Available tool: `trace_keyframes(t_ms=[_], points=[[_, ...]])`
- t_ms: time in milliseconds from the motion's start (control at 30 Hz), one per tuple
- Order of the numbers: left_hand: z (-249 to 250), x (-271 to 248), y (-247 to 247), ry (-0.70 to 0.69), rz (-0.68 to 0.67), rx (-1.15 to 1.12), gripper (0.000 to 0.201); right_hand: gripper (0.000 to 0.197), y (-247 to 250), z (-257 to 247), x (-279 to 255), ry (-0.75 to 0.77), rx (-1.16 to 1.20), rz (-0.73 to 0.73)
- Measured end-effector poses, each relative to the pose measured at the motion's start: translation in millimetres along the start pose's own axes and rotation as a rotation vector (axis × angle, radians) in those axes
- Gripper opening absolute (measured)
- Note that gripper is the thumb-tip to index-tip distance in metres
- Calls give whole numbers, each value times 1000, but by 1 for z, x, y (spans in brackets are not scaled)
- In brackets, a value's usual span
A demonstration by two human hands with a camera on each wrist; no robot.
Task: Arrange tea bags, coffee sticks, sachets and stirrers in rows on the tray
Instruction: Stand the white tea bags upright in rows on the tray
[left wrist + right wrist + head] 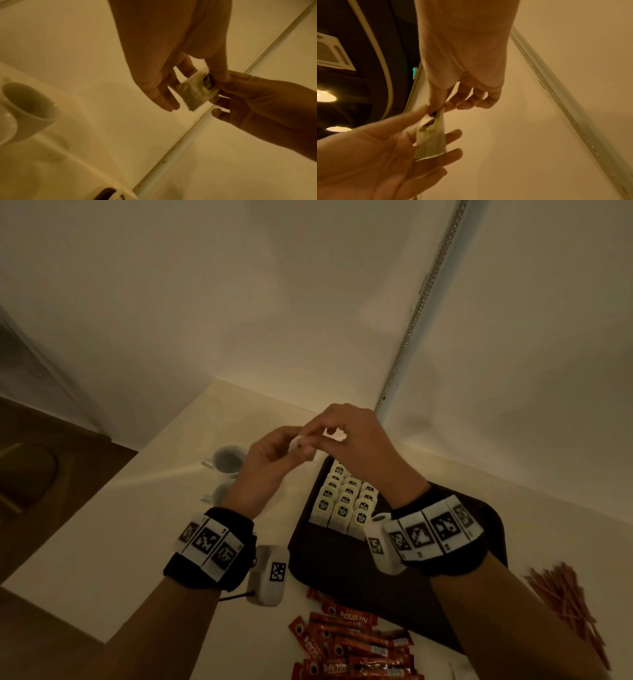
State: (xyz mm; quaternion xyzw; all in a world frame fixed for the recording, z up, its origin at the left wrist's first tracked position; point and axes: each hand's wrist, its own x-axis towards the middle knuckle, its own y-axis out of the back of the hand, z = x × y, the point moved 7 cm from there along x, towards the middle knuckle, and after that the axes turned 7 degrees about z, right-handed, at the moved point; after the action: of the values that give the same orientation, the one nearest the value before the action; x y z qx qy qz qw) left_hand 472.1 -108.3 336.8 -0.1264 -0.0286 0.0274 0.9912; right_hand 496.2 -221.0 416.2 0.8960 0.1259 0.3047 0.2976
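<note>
Both hands are raised over the far end of the dark tray [308, 553] with one tea bag [193, 93] between them. My left hand [289, 447] pinches it near the labelled top, the other fingers spread behind the bag. My right hand [322, 433] pinches the same top edge [439, 112] with thumb and forefinger, its other fingers loosely curled. The bag [433, 142] hangs down from the pinch. Several tea bags [346, 501] stand in three rows at the tray's far left. Red coffee sticks [352, 645] lie in a loose heap on the table by the tray's near edge.
Two white cups [227, 458] stand on the table left of the tray, one [30, 108] close below my left hand. A pile of thin brown stirrers [568, 601] lies right of the tray. The wall runs just behind the table.
</note>
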Motion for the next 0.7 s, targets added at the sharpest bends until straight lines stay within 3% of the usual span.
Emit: trace_keyframes(t_ms=[233, 400, 500, 700], points=[[25, -3, -10, -119, 29, 13, 13, 8, 13, -29, 18, -19, -113, -107], [18, -9, -24, -22, -57, -180, 10, 7, 17, -36, 26, -63, -160, -102], [8, -14, -29, 67, -29, -264, 8, 7, 24, -38, 32, -97, -168, -37], [5, -21, -32, 149, 4, -398, 23, 7, 31, -40, 34, -145, -132, 44]])
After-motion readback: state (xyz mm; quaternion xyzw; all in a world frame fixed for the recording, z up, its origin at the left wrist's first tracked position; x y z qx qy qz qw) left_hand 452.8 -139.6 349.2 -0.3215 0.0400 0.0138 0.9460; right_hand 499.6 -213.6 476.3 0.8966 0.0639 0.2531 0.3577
